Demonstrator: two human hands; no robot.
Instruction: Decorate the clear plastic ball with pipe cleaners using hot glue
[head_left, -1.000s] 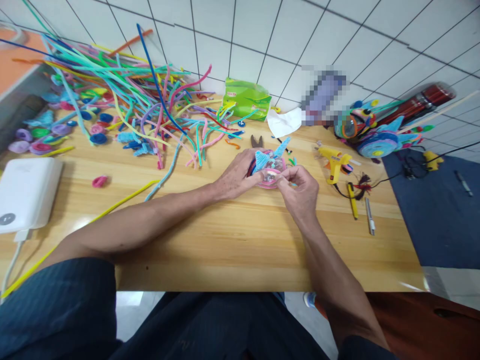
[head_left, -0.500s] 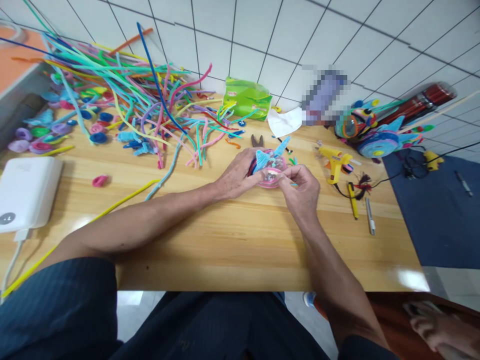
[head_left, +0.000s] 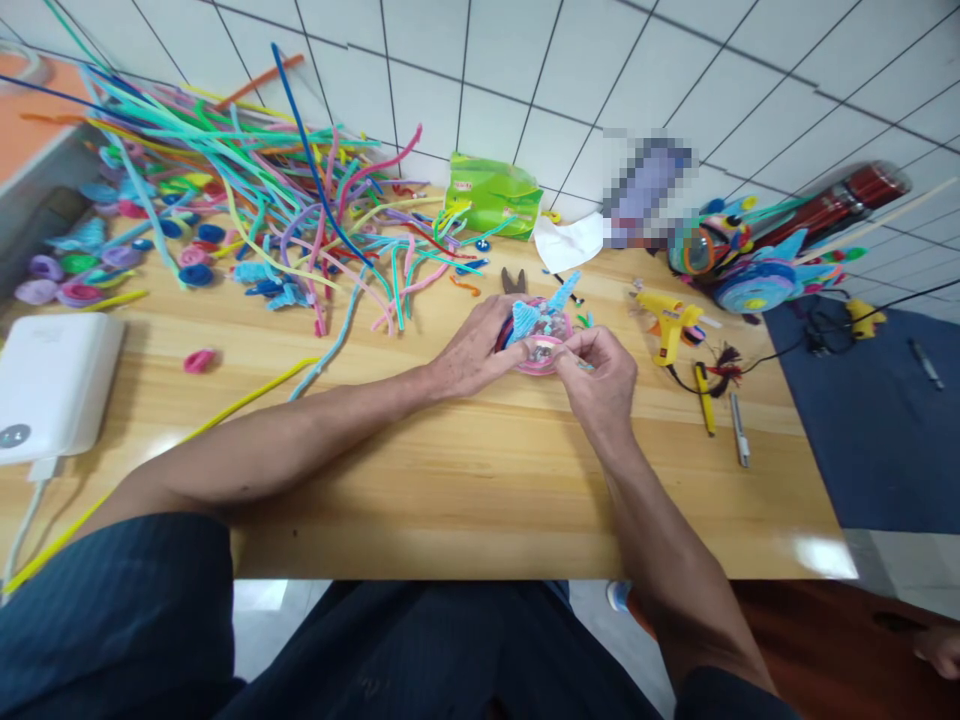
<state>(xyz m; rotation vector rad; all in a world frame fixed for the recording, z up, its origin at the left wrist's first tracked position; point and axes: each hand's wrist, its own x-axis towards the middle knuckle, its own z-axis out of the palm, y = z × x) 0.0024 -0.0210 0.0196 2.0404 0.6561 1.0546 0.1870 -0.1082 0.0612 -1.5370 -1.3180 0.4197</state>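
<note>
Between my hands, just above or on the wooden table [head_left: 450, 500], is a round pipe-cleaner craft piece [head_left: 551, 318] with a pink rim and light blue pointed parts standing up from it. My left hand [head_left: 480, 348] is wrapped round its left side, the thumb lying along the near pink edge. At the near right edge my right hand [head_left: 602, 375] pinches with thumb and forefinger. Whether something small sits in that pinch, I cannot make out. Dark-handled pliers [head_left: 513, 281] lie just behind the piece.
A heap of pipe cleaners [head_left: 247, 190] fills the back left. A white power bank [head_left: 60, 385] stands at the left. To the right lie a yellow glue gun [head_left: 667, 325], a yellow cutter [head_left: 705, 398] and a silver one [head_left: 739, 430]. A green packet [head_left: 495, 195] stands against the wall.
My hands and the craft piece stay in nearly the same place. At the lower right, another person's hand has moved away toward the right edge.
</note>
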